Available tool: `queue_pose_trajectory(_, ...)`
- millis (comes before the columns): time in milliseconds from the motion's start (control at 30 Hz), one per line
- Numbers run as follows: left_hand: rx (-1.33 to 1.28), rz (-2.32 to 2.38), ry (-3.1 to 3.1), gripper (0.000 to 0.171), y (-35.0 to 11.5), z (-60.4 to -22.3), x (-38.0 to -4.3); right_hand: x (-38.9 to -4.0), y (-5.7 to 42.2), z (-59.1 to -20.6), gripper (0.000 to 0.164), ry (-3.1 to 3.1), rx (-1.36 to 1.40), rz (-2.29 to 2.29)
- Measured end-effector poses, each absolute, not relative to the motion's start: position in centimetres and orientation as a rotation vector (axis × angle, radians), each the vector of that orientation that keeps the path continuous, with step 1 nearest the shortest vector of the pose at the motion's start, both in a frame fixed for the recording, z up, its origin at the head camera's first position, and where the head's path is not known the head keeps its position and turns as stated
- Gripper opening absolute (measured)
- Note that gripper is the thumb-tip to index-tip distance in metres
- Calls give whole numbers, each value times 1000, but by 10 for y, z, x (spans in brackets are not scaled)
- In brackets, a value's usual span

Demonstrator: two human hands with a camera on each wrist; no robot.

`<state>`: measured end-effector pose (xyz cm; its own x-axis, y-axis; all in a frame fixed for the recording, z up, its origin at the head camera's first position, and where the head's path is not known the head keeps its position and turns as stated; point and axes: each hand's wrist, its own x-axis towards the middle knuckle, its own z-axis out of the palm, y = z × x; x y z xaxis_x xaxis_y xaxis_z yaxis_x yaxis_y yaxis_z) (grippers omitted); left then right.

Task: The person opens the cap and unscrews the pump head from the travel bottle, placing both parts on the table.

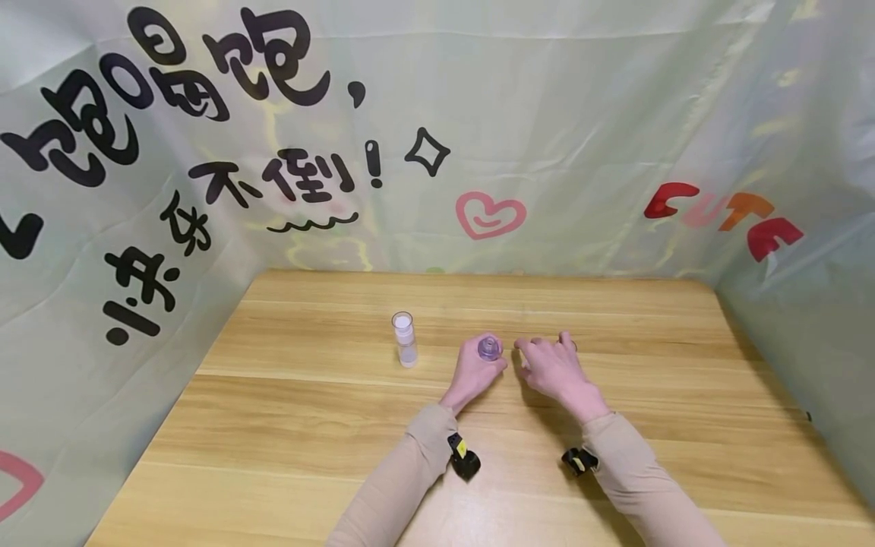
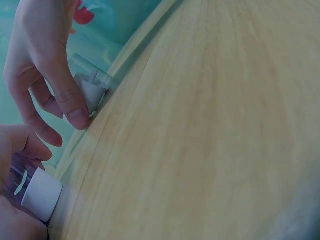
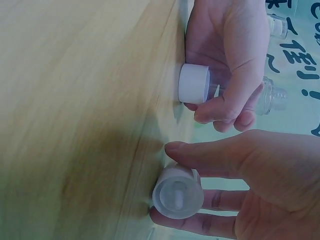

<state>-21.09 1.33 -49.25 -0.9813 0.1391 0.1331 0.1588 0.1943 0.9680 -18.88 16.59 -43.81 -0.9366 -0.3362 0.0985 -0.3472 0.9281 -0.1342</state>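
Observation:
My left hand (image 1: 473, 368) grips an upright clear bottle (image 1: 488, 349) with a bare neck. The bottle's white base (image 3: 193, 83) sits by the tabletop in the right wrist view. To its right, my right hand (image 1: 552, 370) is low over the table, knuckles up. Between its thumb and fingers it holds a white pump top (image 3: 178, 192) with a clear cover, tilted on its side close to the wood. From the head view the hand hides most of this pump top. In the left wrist view the thumb (image 2: 70, 100) overlaps its lower end.
A second clear bottle (image 1: 405, 342), with a white pump and clear cover, stands upright to the left of my left hand. The wooden table (image 1: 307, 441) is bordered by a printed cloth (image 1: 581, 114) at the back and both sides.

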Motion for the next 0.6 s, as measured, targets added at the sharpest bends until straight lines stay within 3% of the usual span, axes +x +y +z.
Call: queue_pose_trajectory(600, -372, -1947, -2401, 23, 9, -497, -213, -187, 165, -436, 50, -2947, 552, 292)
